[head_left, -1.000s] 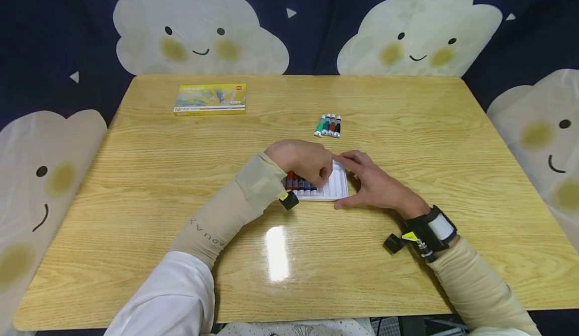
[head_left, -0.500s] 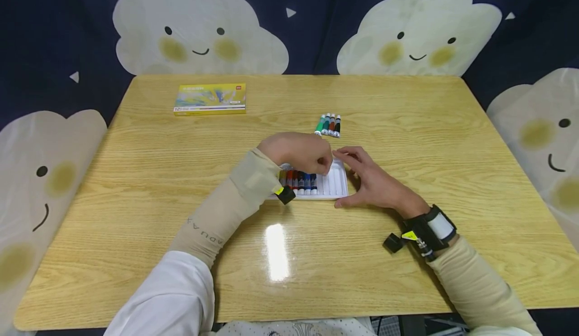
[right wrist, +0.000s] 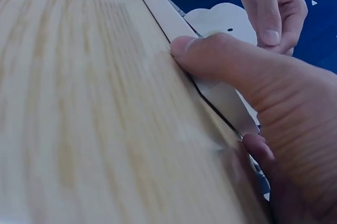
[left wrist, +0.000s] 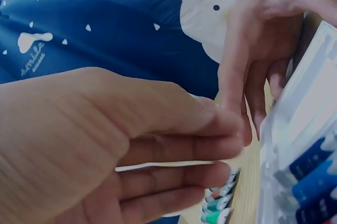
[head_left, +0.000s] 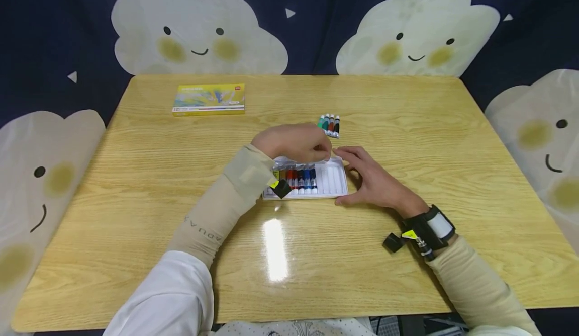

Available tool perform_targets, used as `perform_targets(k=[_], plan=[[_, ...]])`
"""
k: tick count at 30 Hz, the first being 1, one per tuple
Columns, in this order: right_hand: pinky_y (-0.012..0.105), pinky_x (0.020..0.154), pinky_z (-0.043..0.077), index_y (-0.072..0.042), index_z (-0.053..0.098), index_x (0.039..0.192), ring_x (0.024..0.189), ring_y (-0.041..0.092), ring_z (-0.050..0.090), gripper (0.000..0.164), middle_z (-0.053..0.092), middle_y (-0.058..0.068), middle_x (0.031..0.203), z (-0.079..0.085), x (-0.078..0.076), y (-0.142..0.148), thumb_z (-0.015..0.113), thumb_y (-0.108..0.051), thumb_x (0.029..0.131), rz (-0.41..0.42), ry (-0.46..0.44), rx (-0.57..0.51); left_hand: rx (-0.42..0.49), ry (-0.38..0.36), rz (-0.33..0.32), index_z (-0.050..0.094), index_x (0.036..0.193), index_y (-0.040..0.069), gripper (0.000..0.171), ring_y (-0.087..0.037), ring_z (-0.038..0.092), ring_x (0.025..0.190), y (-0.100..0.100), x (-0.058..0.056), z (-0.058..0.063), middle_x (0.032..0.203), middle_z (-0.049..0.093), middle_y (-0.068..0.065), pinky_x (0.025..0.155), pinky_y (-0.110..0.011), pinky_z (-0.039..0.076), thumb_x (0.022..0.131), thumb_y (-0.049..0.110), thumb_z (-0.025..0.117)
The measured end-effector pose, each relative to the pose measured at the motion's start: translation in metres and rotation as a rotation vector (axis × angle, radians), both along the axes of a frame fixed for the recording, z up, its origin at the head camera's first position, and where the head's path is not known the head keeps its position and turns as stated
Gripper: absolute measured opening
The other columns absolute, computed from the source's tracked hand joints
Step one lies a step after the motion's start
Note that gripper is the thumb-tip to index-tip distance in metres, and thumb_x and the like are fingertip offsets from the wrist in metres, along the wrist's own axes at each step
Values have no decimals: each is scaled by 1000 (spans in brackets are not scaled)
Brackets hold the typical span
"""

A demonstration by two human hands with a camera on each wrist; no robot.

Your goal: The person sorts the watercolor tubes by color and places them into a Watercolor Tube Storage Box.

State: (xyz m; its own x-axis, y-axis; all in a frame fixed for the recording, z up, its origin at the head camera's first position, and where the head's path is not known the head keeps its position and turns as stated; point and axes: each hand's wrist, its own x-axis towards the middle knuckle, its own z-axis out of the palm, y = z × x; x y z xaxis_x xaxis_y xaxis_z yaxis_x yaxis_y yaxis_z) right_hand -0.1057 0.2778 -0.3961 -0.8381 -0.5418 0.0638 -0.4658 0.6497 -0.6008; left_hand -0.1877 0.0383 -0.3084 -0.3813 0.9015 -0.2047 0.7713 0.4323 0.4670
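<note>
A white paint tray (head_left: 335,179) lies on the table, with a row of small paint tubes (head_left: 300,181) in its slots: yellow, red, dark and blue ones. The right-hand slots hold no tubes. My right hand (head_left: 376,181) grips the tray's right end, its thumb against the near edge, as the right wrist view also shows. Above the tray's far edge hovers my left hand (head_left: 296,142), thumb resting against the forefinger. In the left wrist view, no object shows between its loosely bent fingers. Several loose tubes (head_left: 332,126), green, teal, reddish and black, lie just beyond it.
A yellow paint box (head_left: 209,99) lies flat at the back left of the wooden table (head_left: 181,165). Behind the table hangs a dark blue cloth (head_left: 312,24) with smiling clouds.
My left hand has risen away from the tray slots and moved toward the loose tubes, uncovering more of the tube row. The right hand stays at the tray's right end.
</note>
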Motion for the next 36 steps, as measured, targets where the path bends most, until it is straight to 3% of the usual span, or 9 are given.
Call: perform_targets(k=[4, 8, 13, 18, 23, 29, 36], plan=[[44, 106, 44, -35, 28, 152, 131, 22, 49, 106, 31, 1, 157, 1, 1, 2, 85, -54, 65, -2, -5, 11, 62, 29, 42, 73, 101, 14, 27, -10, 50, 68, 0, -8, -3, 80, 63, 3, 70, -23, 42, 101, 26, 50], [49, 113, 37, -31, 35, 150, 141, 23, 40, 101, 36, -1, 156, 2, 1, 3, 83, -58, 66, 10, 14, 30, 117, 62, 138, 71, 91, 13, 29, -12, 49, 70, -3, -17, -8, 79, 60, 2, 71, -26, 42, 101, 26, 48], [49, 114, 35, -26, 43, 146, 140, 23, 41, 99, 41, -3, 153, 1, 1, 4, 84, -59, 63, -2, 30, 27, 139, 102, 269, 70, 96, 14, 27, -13, 52, 79, -7, -27, -15, 87, 62, 4, 80, -29, 45, 101, 28, 47], [46, 114, 35, -27, 46, 144, 140, 19, 41, 96, 42, -6, 152, -2, 1, 4, 83, -61, 62, -5, 14, 10, 162, 125, 330, 72, 101, 14, 25, -14, 56, 87, -10, -40, -20, 95, 67, 3, 88, -30, 47, 99, 24, 49], [45, 113, 35, -29, 45, 145, 139, 18, 41, 97, 42, -6, 151, -2, 1, 4, 83, -62, 62, -3, -5, 9, 136, 128, 296, 70, 113, 14, 23, -14, 62, 108, -8, -51, -20, 115, 70, 3, 103, -33, 47, 98, 25, 56], [46, 113, 36, -28, 43, 146, 140, 19, 40, 98, 39, -5, 153, -1, 1, 3, 82, -61, 63, -11, -18, 12, 68, 107, 211, 65, 126, 18, 31, -15, 55, 129, 2, -64, -24, 133, 63, 4, 113, -34, 39, 95, 24, 62], [48, 114, 36, -27, 44, 146, 142, 22, 39, 97, 38, -3, 154, 2, 0, 1, 81, -62, 64, -8, -8, 46, 38, 58, 186, 67, 123, 20, 34, -13, 56, 120, 7, -77, -32, 129, 65, 6, 110, -32, 41, 89, 26, 71]])
